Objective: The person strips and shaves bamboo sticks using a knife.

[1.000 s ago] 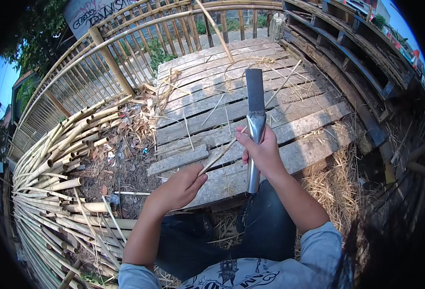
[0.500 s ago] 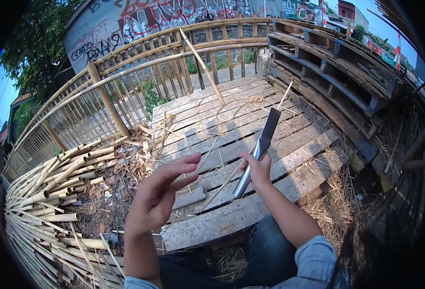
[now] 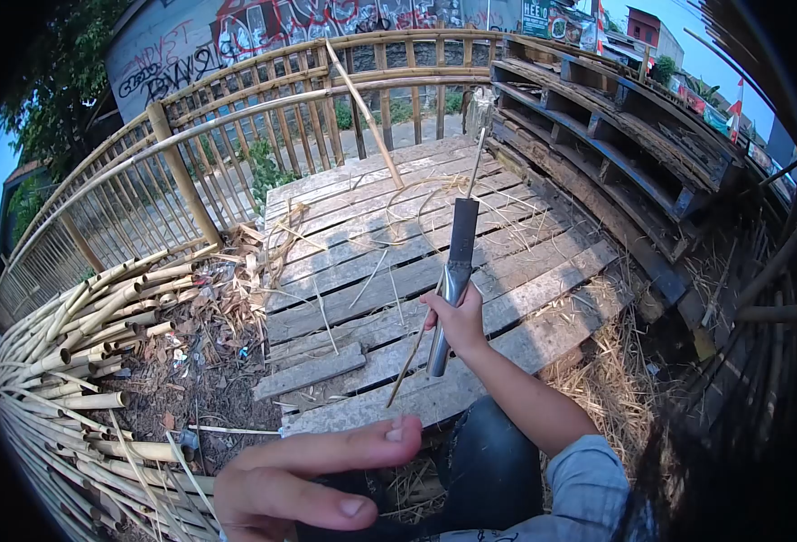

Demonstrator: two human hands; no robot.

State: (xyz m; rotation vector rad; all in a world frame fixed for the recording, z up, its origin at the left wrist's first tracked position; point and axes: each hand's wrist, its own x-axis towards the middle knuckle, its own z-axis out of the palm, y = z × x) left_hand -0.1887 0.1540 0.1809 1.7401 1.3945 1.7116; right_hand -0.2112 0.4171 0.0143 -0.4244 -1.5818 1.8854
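My right hand (image 3: 457, 316) is wrapped round the metal handle of a tool with a dark flat blade (image 3: 463, 233), held upright above the slatted wooden platform (image 3: 389, 395). The same hand also holds a thin bamboo strip (image 3: 406, 363), whose lower end points down toward the platform's near edge and whose upper end shows beyond the blade. Close to the camera, at the bottom, is my left hand (image 3: 299, 477), its fingers apart with nothing in them. A short loose board (image 3: 312, 370) lies on the platform beyond it.
Cut bamboo poles (image 3: 73, 361) are heaped at the left. A bamboo fence (image 3: 181, 172) stands behind, with a long stick (image 3: 362, 108) leaning on it. Stacked pallets (image 3: 597, 135) rise at the right. Thin strips and shavings lie about on the platform.
My left hand has let go of the strip and come up close to the camera, fingers spread. The tool in my right hand tilted right, then came back nearer upright. The view has tipped up.
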